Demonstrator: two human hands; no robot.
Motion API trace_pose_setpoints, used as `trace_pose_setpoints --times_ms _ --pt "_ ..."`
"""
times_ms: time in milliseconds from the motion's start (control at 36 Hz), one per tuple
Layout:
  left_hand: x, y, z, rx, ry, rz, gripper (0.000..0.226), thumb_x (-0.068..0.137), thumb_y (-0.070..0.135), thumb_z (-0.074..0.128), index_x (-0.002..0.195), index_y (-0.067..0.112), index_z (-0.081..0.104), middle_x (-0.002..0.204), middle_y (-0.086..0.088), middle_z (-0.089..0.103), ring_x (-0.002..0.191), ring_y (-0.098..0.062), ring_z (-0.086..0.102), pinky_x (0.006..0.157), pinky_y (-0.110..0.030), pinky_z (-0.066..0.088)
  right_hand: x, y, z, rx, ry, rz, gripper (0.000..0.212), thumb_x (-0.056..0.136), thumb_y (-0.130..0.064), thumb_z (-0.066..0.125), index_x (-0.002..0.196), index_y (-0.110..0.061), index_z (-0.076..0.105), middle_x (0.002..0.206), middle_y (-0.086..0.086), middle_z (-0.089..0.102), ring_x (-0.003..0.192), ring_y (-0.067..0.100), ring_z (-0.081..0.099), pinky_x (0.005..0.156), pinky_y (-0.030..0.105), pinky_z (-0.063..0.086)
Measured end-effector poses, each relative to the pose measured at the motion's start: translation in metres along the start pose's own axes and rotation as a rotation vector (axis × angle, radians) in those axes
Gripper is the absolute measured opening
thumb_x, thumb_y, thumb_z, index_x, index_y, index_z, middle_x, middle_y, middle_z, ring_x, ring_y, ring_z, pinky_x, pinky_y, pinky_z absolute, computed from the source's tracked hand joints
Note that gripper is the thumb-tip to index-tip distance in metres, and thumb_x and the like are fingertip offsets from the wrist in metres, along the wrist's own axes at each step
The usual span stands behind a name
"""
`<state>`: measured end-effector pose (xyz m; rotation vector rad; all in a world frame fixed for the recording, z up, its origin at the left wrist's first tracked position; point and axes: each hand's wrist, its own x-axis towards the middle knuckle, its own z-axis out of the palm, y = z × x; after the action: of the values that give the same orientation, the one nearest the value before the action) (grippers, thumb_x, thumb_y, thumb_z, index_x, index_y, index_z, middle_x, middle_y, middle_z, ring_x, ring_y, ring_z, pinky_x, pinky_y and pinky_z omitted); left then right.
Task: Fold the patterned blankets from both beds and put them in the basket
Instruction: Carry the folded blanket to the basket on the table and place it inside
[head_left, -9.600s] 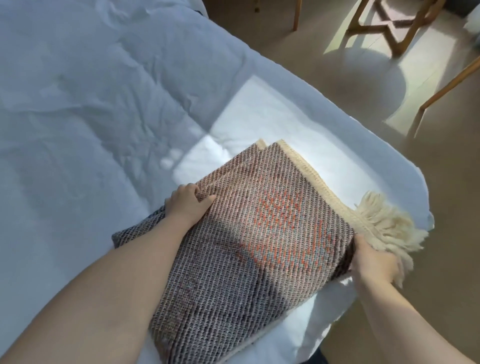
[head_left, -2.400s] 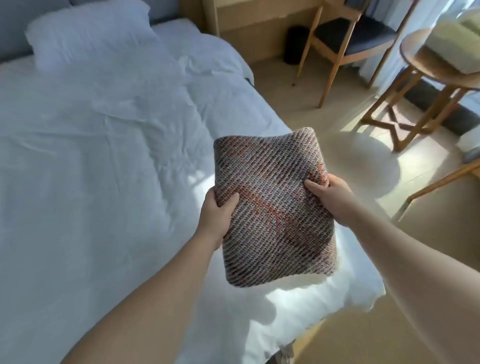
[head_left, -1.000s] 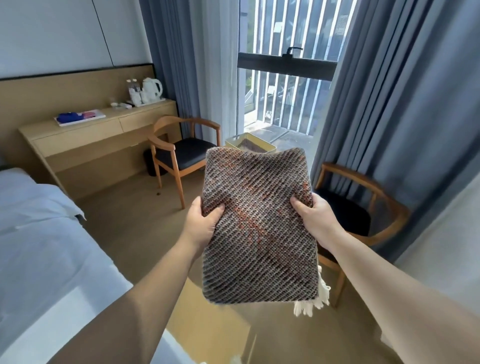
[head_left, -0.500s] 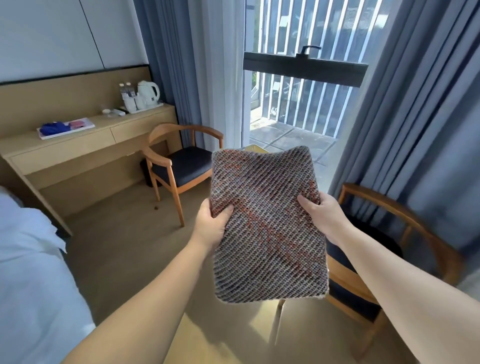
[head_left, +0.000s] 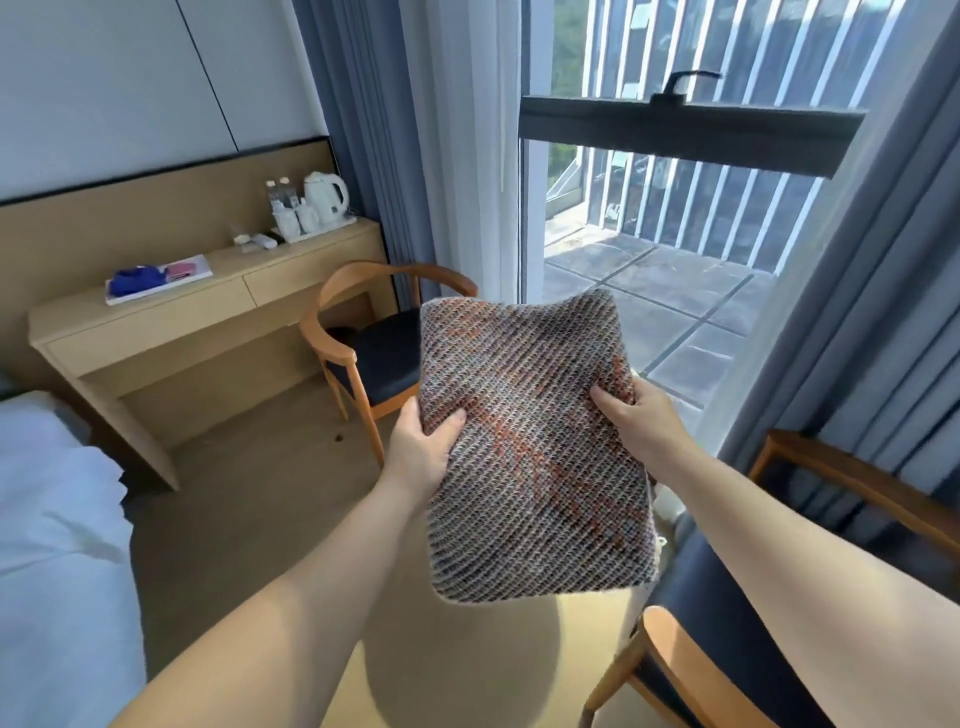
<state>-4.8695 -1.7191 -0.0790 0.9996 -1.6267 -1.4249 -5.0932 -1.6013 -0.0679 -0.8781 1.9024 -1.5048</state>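
A folded patterned blanket, woven in grey-brown with orange marks, hangs in the air in front of me as a thick square. My left hand grips its left edge with the thumb on top. On the right edge, my right hand holds it the same way. The blanket is held over the floor near the window. No basket shows in this view; the blanket hides whatever lies right behind it.
A white bed fills the lower left. A wooden desk with a kettle stands against the wall. One wooden chair is beyond the blanket, another chair at lower right. Tall window and grey curtains ahead.
I lifted the folded blanket off the bed and turned away towards the window. Over the last second the view has moved closer to the window, both hands keeping their grip.
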Motion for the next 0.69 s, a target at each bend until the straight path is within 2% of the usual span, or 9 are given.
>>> trace_pose_setpoints --times_ms 56,167,278,333,417,528,694 --pt "0.024 0.003 0.011 0.010 0.038 0.003 0.033 0.090 0.023 0.065 0.120 0.022 0.051 0.118 0.003 0.061 0.109 -0.015 0.058 0.101 -0.041 0.045 0.028 -0.005 -0.005 -0.024 -0.011 -0.013 0.021 0.093 -0.025 0.062 0.111 -0.014 0.062 0.094 -0.001 0.071 0.076 0.011 0.069 0.061 0.018 0.053" --pt "0.067 0.006 0.025 -0.025 0.066 -0.029 0.045 0.085 0.030 0.070 0.124 0.020 0.051 0.120 0.001 0.063 0.111 -0.018 0.060 0.100 -0.047 0.046 0.080 -0.011 -0.009 -0.031 -0.022 -0.021 0.016 0.091 -0.025 0.064 0.105 -0.017 0.065 0.094 0.005 0.073 0.079 0.016 0.070 0.076 0.032 0.057" --pt "0.112 0.005 0.034 -0.027 0.093 -0.016 0.042 0.083 0.031 0.071 0.119 0.021 0.053 0.118 0.000 0.064 0.109 -0.019 0.061 0.099 -0.049 0.047 0.128 -0.020 -0.006 -0.027 -0.047 -0.031 0.013 0.093 -0.018 0.062 0.105 -0.015 0.064 0.088 0.000 0.072 0.068 0.004 0.068 0.063 0.019 0.054" --pt "0.135 0.005 0.038 -0.042 0.101 -0.016 0.050 0.076 0.040 0.072 0.119 0.023 0.053 0.118 0.000 0.064 0.109 -0.019 0.061 0.099 -0.050 0.047 0.154 -0.023 -0.002 -0.030 -0.058 -0.010 0.017 0.092 -0.019 0.062 0.108 -0.012 0.064 0.091 0.003 0.072 0.074 0.012 0.070 0.072 0.029 0.057" --pt "0.171 -0.002 0.040 -0.072 0.116 -0.023 0.053 0.074 0.041 0.071 0.120 0.024 0.052 0.119 0.001 0.063 0.110 -0.020 0.061 0.098 -0.050 0.047 0.196 -0.026 0.008 -0.065 -0.068 0.002 0.020 0.091 -0.022 0.063 0.108 -0.011 0.065 0.095 0.008 0.073 0.082 0.023 0.070 0.082 0.040 0.057" --pt "0.229 -0.009 0.037 -0.091 0.107 -0.019 0.042 0.082 0.033 0.070 0.119 0.027 0.051 0.119 0.003 0.063 0.110 -0.018 0.060 0.099 -0.049 0.047 0.253 -0.030 0.028 -0.069 -0.078 0.019 0.017 0.092 -0.021 0.063 0.105 -0.011 0.065 0.094 0.009 0.072 0.083 0.025 0.070 0.084 0.044 0.056" --pt "0.326 -0.017 0.022 -0.117 0.095 -0.014 0.040 0.088 0.025 0.067 0.123 0.023 0.050 0.117 0.003 0.063 0.107 -0.016 0.061 0.098 -0.046 0.048 0.346 -0.033 0.066 -0.078 -0.070 0.037 0.021 0.091 -0.023 0.064 0.107 -0.010 0.064 0.092 0.009 0.072 0.082 0.026 0.070 0.084 0.048 0.056"
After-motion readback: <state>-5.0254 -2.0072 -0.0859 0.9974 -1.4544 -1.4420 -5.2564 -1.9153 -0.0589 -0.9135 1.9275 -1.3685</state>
